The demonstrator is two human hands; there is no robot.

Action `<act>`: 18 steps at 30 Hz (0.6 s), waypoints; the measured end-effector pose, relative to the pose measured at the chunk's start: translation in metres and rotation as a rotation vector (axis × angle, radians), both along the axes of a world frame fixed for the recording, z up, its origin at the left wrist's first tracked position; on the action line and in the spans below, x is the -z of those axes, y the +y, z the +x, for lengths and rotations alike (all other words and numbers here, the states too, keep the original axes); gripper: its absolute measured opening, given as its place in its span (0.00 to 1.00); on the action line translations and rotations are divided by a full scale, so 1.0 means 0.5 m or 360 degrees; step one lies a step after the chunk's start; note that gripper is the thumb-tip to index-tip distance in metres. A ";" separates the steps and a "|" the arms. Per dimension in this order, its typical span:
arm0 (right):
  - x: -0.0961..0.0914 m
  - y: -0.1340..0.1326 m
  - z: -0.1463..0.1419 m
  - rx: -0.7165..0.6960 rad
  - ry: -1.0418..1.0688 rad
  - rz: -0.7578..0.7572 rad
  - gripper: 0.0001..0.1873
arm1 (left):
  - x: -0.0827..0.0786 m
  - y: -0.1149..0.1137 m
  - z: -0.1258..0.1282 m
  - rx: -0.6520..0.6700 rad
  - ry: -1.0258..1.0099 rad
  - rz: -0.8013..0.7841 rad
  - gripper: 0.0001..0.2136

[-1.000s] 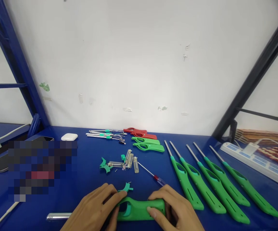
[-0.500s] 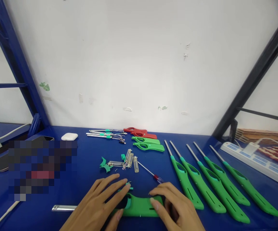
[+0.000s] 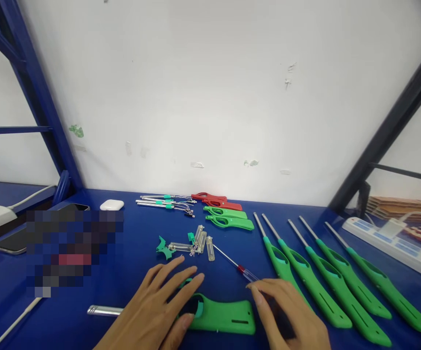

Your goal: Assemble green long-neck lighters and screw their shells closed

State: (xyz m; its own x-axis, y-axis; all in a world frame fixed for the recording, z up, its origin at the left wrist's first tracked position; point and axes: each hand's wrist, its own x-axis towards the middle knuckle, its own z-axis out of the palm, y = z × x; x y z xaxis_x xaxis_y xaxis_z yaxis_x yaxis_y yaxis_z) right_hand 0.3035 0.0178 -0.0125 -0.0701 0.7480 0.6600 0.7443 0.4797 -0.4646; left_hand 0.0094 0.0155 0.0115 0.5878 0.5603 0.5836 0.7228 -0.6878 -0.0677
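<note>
A green long-nosed gas lighter (image 3: 228, 316) lies sideways on the blue table before me, its silver tube (image 3: 104, 310) pointing left. My left hand (image 3: 155, 301) is laid across its front part, thumb on the near side and fingers over the trigger opening. Just off the lighter's right end is my right hand (image 3: 287, 311), fingers curled, thumb and forefinger close together; whatever is in them is hidden. A screwdriver (image 3: 246, 273) with a clear and red handle lies beyond, its handle end beside the right fingertips. Clear fuel tanks (image 3: 211, 249) and teal plastic pieces (image 3: 164, 249) lie farther off.
Several green lighters (image 3: 323, 291) lie side by side on the right. At the back are metal tubes with wires (image 3: 155, 204), red handle shells (image 3: 221, 204) and green shells (image 3: 230, 222). A white power strip (image 3: 389, 243), a phone (image 3: 11, 243) and a white case (image 3: 112, 204) flank these.
My right hand has come off the lighter's handle and moved right, uncovering its slotted end. My left hand stays over the lighter. The whole view has shifted slightly.
</note>
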 end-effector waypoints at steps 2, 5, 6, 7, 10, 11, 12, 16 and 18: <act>0.006 0.015 0.020 -0.0048 -0.0299 0.0169 0.11 | -0.014 -0.004 0.006 0.0006 0.0077 -0.0075 0.26; 0.018 0.040 0.044 -0.0016 -0.0673 0.0258 0.15 | -0.025 -0.007 0.013 0.0031 0.0084 -0.0109 0.28; 0.023 0.047 0.049 0.0020 -0.0750 0.0252 0.16 | -0.025 -0.007 0.013 0.0041 0.0069 -0.0106 0.28; 0.028 0.052 0.052 0.0051 -0.0802 0.0239 0.16 | -0.025 -0.008 0.014 0.0039 0.0055 -0.0114 0.28; 0.041 0.057 0.054 0.0095 -0.0844 0.0203 0.16 | -0.021 -0.009 0.013 0.0040 0.0028 -0.0126 0.26; 0.042 0.055 0.054 0.0106 -0.0830 0.0199 0.16 | -0.021 -0.009 0.013 0.0033 0.0019 -0.0138 0.26; 0.040 0.053 0.053 0.0117 -0.0804 0.0206 0.17 | -0.022 -0.010 0.013 0.0022 0.0011 -0.0157 0.26; -0.007 0.043 0.050 0.0148 -0.0616 0.0268 0.15 | -0.032 -0.011 0.017 0.0004 -0.0004 -0.0214 0.26; -0.055 0.042 0.047 0.0177 -0.0442 0.0326 0.13 | -0.036 -0.012 0.017 -0.0005 -0.0006 -0.0231 0.26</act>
State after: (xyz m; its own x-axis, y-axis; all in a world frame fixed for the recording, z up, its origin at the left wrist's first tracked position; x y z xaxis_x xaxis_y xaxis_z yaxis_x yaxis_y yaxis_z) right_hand 0.3268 0.0387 0.0148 -0.1934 0.6153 0.7642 0.8817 0.4507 -0.1397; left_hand 0.0181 0.0096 0.0293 0.5836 0.6408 0.4988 0.7251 -0.6877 0.0351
